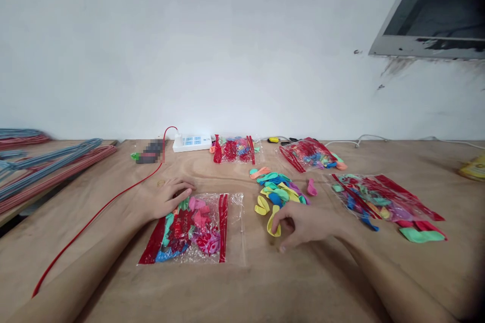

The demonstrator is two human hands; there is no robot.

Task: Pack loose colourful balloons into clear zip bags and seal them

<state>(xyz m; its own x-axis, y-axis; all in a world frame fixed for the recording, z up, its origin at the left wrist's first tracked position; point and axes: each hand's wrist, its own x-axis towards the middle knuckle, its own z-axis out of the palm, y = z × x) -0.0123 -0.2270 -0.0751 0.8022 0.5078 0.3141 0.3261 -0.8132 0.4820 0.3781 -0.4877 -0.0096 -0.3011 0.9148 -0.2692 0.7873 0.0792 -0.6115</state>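
Note:
My left hand (170, 198) lies at the upper left edge of a clear plastic bag (235, 227) with red bands, its fingers stretched out and lightly bent. Inside that bag are pink, green and blue balloons. To the right, my right hand (303, 224) hovers low over the table with thumb and forefinger apart. Its forefinger touches or nearly touches a yellow balloon (274, 223); I cannot tell which. Just beyond is a loose pile of balloons (278, 189) in green, blue, yellow and orange. A single pink balloon (311, 187) lies right of the pile.
Further bags of balloons lie at the back (235, 150), back right (308, 154) and right (390, 197). A white power strip (192, 142) with a red cord (113, 199) sits by the wall. Bundled blue and red strands (49, 166) lie far left.

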